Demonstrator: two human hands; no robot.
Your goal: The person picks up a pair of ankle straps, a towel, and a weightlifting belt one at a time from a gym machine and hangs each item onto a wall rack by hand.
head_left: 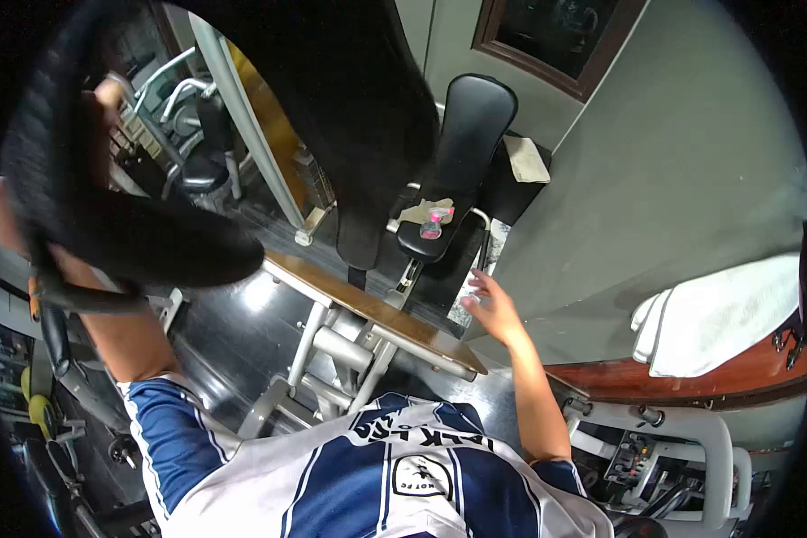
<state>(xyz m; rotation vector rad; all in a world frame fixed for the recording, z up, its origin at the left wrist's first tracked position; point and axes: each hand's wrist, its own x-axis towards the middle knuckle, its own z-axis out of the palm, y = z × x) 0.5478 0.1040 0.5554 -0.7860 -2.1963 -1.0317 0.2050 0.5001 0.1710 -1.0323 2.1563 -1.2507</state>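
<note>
A large black garment point(350, 108), probably cloth, hangs very close to the camera. One long, sleeve-like part narrows toward the floor, and another part point(170, 238) curls across the left side. My left hand point(4, 215) is raised at the far left, mostly hidden behind the black folds, and appears to grip them. My right hand point(495, 309) is stretched forward, fingers apart and holding nothing. Below and left of it runs a brown-topped bench point(377, 309) on a grey frame. Beyond it, a clear spray bottle with a pink top point(432, 224) rests on a black seat beside a tan cloth point(412, 212).
Behind the seat rises a padded black backrest point(478, 112); a dark box point(518, 197) stands beside it. White towels point(722, 314) lie on a reddish wooden ledge point(681, 390) at right. Grey gym machines point(717, 448) occupy the lower right, with more equipment point(202, 170) at left.
</note>
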